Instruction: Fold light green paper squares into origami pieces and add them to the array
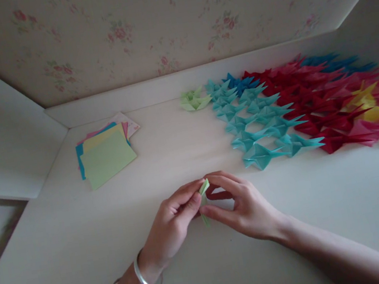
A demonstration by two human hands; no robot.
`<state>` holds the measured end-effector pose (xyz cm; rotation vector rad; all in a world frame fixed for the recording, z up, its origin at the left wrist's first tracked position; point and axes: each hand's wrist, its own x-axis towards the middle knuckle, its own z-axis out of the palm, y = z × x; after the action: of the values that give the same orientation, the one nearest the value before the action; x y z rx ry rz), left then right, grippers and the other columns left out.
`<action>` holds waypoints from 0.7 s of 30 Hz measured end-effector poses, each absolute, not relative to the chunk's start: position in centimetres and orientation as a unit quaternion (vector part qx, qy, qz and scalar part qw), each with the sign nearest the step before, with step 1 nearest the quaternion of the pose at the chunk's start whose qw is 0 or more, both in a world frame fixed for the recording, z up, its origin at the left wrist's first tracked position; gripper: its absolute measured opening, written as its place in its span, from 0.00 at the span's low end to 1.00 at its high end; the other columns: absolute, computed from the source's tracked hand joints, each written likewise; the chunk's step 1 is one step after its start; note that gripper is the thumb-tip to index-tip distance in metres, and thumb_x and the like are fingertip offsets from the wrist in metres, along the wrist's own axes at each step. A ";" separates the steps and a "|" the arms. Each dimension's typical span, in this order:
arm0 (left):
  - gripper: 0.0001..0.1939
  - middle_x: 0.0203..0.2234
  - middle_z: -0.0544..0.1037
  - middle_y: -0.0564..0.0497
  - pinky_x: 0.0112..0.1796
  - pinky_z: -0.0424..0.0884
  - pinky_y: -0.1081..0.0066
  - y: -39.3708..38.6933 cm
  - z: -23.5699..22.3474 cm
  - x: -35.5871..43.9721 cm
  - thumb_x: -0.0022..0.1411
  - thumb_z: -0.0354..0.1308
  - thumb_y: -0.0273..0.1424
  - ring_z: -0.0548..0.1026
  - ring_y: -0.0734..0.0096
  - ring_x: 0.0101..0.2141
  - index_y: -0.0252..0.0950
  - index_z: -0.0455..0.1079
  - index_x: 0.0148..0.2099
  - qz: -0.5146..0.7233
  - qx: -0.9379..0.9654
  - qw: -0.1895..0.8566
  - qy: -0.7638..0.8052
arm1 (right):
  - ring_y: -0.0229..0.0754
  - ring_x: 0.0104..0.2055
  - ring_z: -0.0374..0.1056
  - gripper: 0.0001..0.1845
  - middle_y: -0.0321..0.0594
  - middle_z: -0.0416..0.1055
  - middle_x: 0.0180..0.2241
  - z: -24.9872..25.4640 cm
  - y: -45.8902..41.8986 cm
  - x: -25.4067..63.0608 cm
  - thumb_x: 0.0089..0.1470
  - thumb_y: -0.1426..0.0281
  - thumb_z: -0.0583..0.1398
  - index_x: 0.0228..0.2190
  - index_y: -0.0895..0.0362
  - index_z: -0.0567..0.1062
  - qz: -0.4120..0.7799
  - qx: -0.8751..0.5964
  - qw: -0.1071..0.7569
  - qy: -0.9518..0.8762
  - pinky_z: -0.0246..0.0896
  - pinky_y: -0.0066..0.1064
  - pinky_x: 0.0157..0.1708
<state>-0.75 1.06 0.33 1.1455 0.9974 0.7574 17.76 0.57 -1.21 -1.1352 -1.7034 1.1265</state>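
Note:
Both hands meet over the middle of the white table (pixel 66 248). Between them stands a small, narrow folded piece of light green paper (pixel 203 188). My left hand (pixel 173 221), with two silver bangles on its wrist, pinches the paper from the left between thumb and fingers. My right hand (pixel 241 206) pinches it from the right, fingers curled over the top. Most of the paper is hidden by the fingers.
A stack of flat coloured paper sheets (pixel 105 155), green on top, lies at the left. Folded paper figures lie at the back right: light green ones (pixel 194 100), several teal ones (pixel 263 130), then red, pink, blue and yellow ones (pixel 341 98). A floral wall rises behind.

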 end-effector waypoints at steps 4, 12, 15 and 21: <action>0.18 0.57 0.75 0.51 0.60 0.63 0.58 0.9 0.0 -0.8 0.69 0.55 0.38 0.69 0.57 0.59 0.45 0.71 0.60 0.313 0.523 0.648 0.457 | 0.43 0.42 0.74 0.13 0.44 0.73 0.45 -1.3 0.5 17.6 0.58 0.70 0.62 0.46 0.55 0.76 0.457 -0.453 0.404 -0.650 0.78 0.35 0.42; 0.28 0.59 0.71 0.49 0.46 0.75 0.66 0.2 -0.1 -0.8 0.69 0.53 0.43 0.76 0.60 0.49 0.48 0.56 0.68 0.319 0.394 0.723 0.470 | 0.38 0.31 0.75 0.06 0.41 0.76 0.38 -2.3 1.0 17.4 0.59 0.72 0.61 0.39 0.54 0.78 0.405 -0.492 0.443 -0.631 0.74 0.27 0.27; 0.33 0.53 0.76 0.47 0.40 0.75 0.69 0.1 0.0 -0.7 0.68 0.55 0.42 0.78 0.63 0.43 0.48 0.49 0.70 0.339 0.344 0.743 0.464 | 0.37 0.29 0.71 0.04 0.41 0.75 0.36 -2.2 1.2 17.5 0.58 0.73 0.62 0.36 0.54 0.78 0.354 -0.495 0.454 -0.651 0.72 0.27 0.26; 0.30 0.38 0.81 0.47 0.34 0.72 0.71 0.3 0.3 -0.3 0.66 0.58 0.38 0.79 0.63 0.38 0.41 0.56 0.67 0.351 0.266 0.796 0.415 | 0.43 0.38 0.74 0.16 0.44 0.74 0.38 -2.1 0.3 17.8 0.59 0.82 0.55 0.39 0.53 0.78 0.211 -0.408 0.450 -0.766 0.74 0.32 0.35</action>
<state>-0.34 0.33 0.27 0.5720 0.8916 0.7547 17.81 0.33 -2.08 -1.0089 -1.8924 0.5217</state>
